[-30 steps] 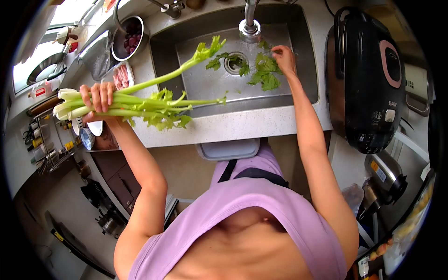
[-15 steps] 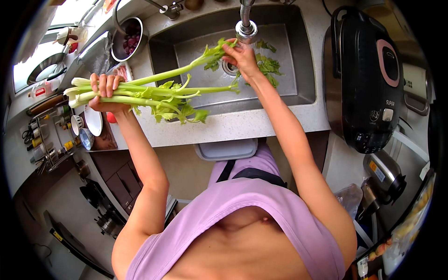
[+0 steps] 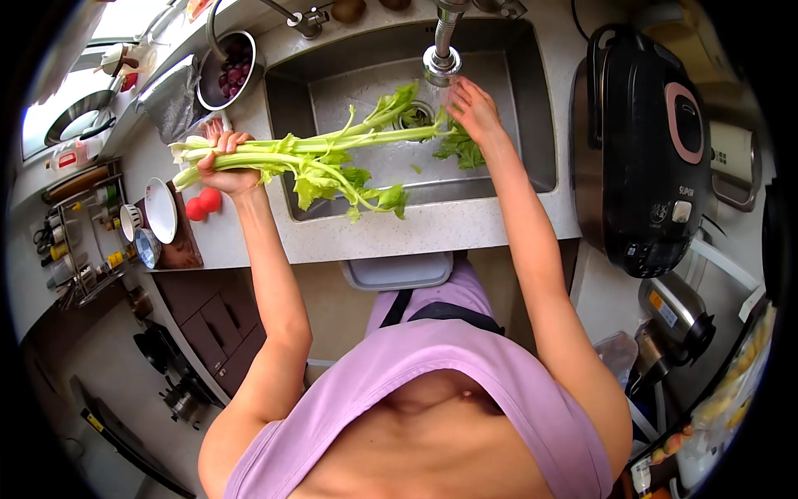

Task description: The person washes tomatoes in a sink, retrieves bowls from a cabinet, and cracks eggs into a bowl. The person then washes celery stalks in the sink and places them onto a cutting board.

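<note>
My left hand (image 3: pixel 229 166) is closed around the pale base of a bunch of celery (image 3: pixel 291 155). The green stalks and leaves reach rightward over the sink (image 3: pixel 299 100). Close under the faucet head (image 3: pixel 441 61), my right hand (image 3: pixel 475 112) has its fingers stretched out and appears to hold nothing. Celery leaves (image 3: pixel 460 147) lie below it in the sink, near the tip of the longest stalk. The drain (image 3: pixel 418 112) is partly covered by the celery.
Left of the sink stands a metal bowl (image 3: pixel 250 50) of dark red fruit. Two red round items (image 3: pixel 204 204) lie near a white plate (image 3: pixel 160 210). A black cooker (image 3: pixel 640 150) stands at the right. A grey-blue tray (image 3: pixel 397 272) sits below the counter edge.
My left hand has moved rightward with the celery. My right hand has come away from the stalk tip, moved right and opened its fingers near the faucet head.
</note>
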### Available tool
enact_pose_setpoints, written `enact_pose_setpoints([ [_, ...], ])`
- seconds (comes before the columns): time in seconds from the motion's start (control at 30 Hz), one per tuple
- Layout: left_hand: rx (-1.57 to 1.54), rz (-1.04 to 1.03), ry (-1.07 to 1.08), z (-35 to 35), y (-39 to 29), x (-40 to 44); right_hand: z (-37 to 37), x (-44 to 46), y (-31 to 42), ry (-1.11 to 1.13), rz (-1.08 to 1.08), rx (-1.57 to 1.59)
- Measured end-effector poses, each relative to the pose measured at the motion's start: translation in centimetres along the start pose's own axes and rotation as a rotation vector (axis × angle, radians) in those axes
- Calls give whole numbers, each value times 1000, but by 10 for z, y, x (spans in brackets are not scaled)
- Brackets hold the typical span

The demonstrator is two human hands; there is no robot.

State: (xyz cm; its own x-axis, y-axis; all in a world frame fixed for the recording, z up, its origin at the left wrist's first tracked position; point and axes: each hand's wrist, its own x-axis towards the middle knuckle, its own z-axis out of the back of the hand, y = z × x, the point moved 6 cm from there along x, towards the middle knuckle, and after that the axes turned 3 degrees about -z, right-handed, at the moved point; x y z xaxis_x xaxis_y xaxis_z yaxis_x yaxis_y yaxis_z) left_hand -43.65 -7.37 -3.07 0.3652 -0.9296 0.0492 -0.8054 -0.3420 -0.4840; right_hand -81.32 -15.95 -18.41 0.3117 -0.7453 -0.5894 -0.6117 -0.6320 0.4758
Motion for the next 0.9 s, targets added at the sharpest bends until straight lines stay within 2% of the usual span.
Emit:
enact_pose_setpoints([
  [0.03,85,-50,-44,3,0,-3,-19,-27,-1,47,-168,-39],
  [0.07,103,-79,-74,3,3,-3,-41,-47,-4,252,-278,-84],
  [0.1,133,-111,-100,7,6,-3,-43,-50,-8,250,-279,-91],
  [0.17,146,-114,-115,15,17,-1,-41,-47,-9,220,-36,-397],
  [0.2,151,-107,-127,14,26,-3,-29,-38,-6,113,47,-396],
  [0.23,185,-110,-153,15,35,-3,-19,-28,-7,117,48,-399],
  [0.3,217,-117,-171,9,51,-4,22,-12,8,-123,233,-322],
  [0.33,213,-124,-160,9,59,-3,34,-12,12,-117,234,-329],
  [0.4,207,-111,-183,4,78,-2,34,-27,42,-378,677,-873],
  [0.43,225,-104,-192,-1,88,-3,28,-28,40,-361,675,-877],
  [0.5,266,-76,-161,-8,108,-4,-11,-43,29,6,561,-1159],
  [0.53,236,-43,-108,-11,117,-3,-25,-49,24,43,650,-1307],
  [0.57,201,-4,-57,-11,124,-1,-31,-51,28,22,652,-1316],
  [0.63,29,62,43,-9,132,2,-36,-36,12,235,203,-1683],
  [0.67,18,53,31,-6,130,3,-21,-23,2,280,66,-1340],
  [0.7,22,59,30,-5,126,3,-18,-21,7,278,64,-1333],
  [0.77,-36,51,69,-7,116,5,-22,-27,15,537,-21,-1037],
  [0.83,-84,44,94,-4,109,5,-38,-41,26,604,-19,-995],
  [0.9,-124,71,130,-9,108,4,-43,-43,21,655,-137,-1081],
])
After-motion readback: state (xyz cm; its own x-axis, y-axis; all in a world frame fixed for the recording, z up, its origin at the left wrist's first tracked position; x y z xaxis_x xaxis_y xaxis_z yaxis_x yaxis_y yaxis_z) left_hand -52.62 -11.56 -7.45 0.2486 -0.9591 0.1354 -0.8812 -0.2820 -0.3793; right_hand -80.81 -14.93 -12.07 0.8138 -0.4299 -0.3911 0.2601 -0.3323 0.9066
